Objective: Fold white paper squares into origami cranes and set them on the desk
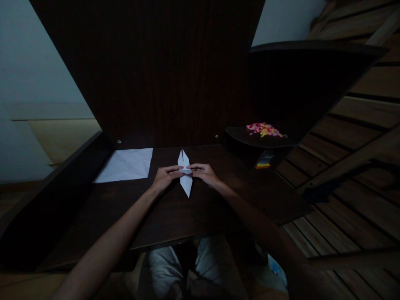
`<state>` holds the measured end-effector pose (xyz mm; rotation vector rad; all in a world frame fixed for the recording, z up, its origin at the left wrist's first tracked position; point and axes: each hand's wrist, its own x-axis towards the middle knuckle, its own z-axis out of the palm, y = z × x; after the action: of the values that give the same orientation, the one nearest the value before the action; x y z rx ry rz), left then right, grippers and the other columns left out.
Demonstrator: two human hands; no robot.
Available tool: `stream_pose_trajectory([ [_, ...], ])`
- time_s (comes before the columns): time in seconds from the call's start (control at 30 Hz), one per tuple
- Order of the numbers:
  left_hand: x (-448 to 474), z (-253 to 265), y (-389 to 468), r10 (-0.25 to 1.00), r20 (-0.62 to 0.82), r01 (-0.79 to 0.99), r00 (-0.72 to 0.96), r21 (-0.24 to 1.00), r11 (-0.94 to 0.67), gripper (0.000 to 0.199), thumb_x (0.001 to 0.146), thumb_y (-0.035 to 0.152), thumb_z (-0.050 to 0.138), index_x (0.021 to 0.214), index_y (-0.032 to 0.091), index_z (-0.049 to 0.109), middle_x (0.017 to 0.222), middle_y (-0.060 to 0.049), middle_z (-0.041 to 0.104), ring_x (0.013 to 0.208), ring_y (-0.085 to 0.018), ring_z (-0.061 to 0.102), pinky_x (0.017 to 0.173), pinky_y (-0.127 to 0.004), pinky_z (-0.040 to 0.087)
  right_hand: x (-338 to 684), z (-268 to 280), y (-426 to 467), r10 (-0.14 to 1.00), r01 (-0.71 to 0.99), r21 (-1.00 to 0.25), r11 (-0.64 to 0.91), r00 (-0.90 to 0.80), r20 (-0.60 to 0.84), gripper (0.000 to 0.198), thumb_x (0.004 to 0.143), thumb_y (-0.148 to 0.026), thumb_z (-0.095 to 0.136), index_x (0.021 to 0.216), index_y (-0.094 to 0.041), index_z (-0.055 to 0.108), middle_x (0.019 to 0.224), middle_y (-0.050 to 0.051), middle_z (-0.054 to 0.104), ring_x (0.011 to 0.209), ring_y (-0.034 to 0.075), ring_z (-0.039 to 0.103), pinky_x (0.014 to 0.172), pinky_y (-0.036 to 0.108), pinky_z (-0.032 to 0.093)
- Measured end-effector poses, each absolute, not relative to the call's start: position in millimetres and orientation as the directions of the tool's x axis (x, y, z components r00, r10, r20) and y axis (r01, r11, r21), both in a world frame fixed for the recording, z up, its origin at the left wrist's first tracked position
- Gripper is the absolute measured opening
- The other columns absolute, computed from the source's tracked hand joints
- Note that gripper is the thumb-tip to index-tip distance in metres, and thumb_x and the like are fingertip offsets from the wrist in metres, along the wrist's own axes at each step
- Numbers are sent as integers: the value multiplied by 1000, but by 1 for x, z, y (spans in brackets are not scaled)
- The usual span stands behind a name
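A folded piece of white paper, long and narrow, is between my two hands above the dark desk. Its far end splits into two points and its near end tapers to one. My left hand pinches its left edge near the middle, thumb and fingers closed on it. From the other side my right hand pinches the right edge at the same height. A small flap stands across the paper's middle between my fingertips. Whether the paper rests on the desk is hard to tell in the dim light.
A creased white sheet lies flat on the desk at the left. On a small corner shelf at the right sits a pile of pink and yellow bits. A tall dark panel rises behind. Wooden slats stand at the right.
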<state>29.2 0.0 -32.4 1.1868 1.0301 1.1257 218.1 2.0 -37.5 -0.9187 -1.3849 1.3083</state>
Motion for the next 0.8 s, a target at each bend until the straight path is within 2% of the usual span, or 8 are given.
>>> stream_pose_trajectory([
  [0.13, 30, -29, -3, 989, 52, -51, 140, 998, -46, 32, 55, 37, 83, 79, 16, 75, 86, -8, 74, 84, -24, 66, 82, -35, 49, 215, -39, 2, 957, -63, -977, 203, -197, 211, 20, 60, -33, 76, 73, -18, 71, 79, 2, 69, 78, 17, 62, 76, 31, 48],
  [0.23, 30, -29, -2, 990, 78, -17, 114, 997, -76, 31, 57, 41, 81, 75, 16, 75, 83, -8, 74, 82, -23, 66, 81, -34, 49, 214, -41, 4, 953, -18, -971, 238, -186, 237, 21, 64, -37, 73, 67, -17, 69, 73, 2, 66, 72, 15, 59, 70, 28, 47],
  [0.43, 33, -39, 4, 988, 123, -54, 93, 992, -118, 38, 53, 40, 82, 77, 15, 68, 71, -3, 70, 69, -17, 65, 70, -30, 50, 210, -48, 7, 963, -64, -967, 245, -100, 251, 28, 61, -35, 75, 78, -18, 60, 70, -1, 61, 68, 13, 59, 64, 26, 48],
  [0.6, 35, -38, 3, 987, 120, -133, 103, 985, -106, 50, 53, 32, 82, 92, 17, 56, 64, 2, 67, 62, -14, 64, 68, -28, 50, 209, -46, 5, 955, -63, -960, 273, -100, 278, 31, 63, -30, 74, 84, -20, 53, 66, -4, 59, 64, 12, 58, 63, 24, 46],
  [0.7, 35, -36, 1, 985, 112, -121, 133, 988, -96, 53, 54, 31, 81, 99, 16, 57, 66, 2, 68, 63, -14, 64, 69, -28, 50, 209, -46, 4, 962, -73, -965, 253, -90, 259, 35, 62, -29, 74, 88, -21, 52, 63, -5, 59, 60, 12, 58, 61, 24, 45],
  [0.8, 35, -34, -1, 981, 112, -68, 157, 992, -102, 45, 54, 32, 81, 91, 14, 64, 67, 0, 68, 63, -15, 63, 69, -28, 50, 207, -46, 3, 971, -61, -974, 218, -89, 223, 35, 62, -32, 74, 88, -19, 55, 60, -5, 59, 57, 11, 56, 58, 24, 44],
])
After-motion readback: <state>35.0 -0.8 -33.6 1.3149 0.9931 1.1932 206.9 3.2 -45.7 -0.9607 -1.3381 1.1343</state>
